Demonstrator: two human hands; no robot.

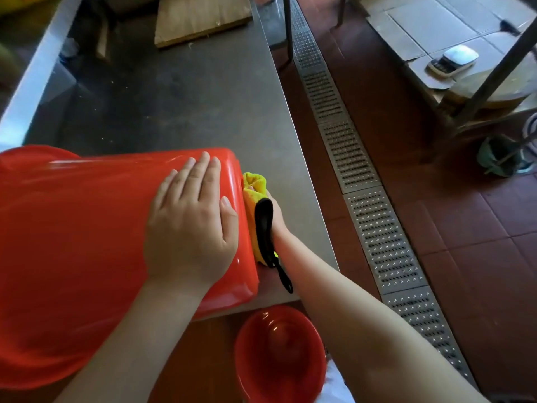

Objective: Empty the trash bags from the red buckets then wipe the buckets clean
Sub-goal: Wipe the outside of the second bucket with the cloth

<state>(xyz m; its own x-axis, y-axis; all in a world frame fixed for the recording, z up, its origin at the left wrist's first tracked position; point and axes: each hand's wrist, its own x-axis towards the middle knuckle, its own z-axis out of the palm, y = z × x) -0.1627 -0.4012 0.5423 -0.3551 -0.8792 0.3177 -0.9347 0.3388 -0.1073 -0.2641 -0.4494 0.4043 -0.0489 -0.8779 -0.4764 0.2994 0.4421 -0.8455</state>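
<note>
While the large glossy red plastic bucket (pixel 87 242) lay on its side on the grey steel table (pixel 180 97), my left hand (pixel 189 228) pressed flat on its wall, fingers straight and slightly spread; my right hand (pixel 274 216) held a yellow microfibre cloth (pixel 254 187) against the bucket's base, its fingers mostly hidden. A smaller round red bucket (pixel 279 356) stood below the table's near edge.

bare steel table (pixel 180 91) lies open beyond the red bucket (pixel 87 228); wooden board (pixel 200 18) blocks its far end.

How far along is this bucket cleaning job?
No trash bag shows in either bucket, so emptying looks done. Now the left hand steadies the big red bucket lying on the table while the right hand wipes its base with a yellow cloth. The smaller red bucket below may remain.
</note>
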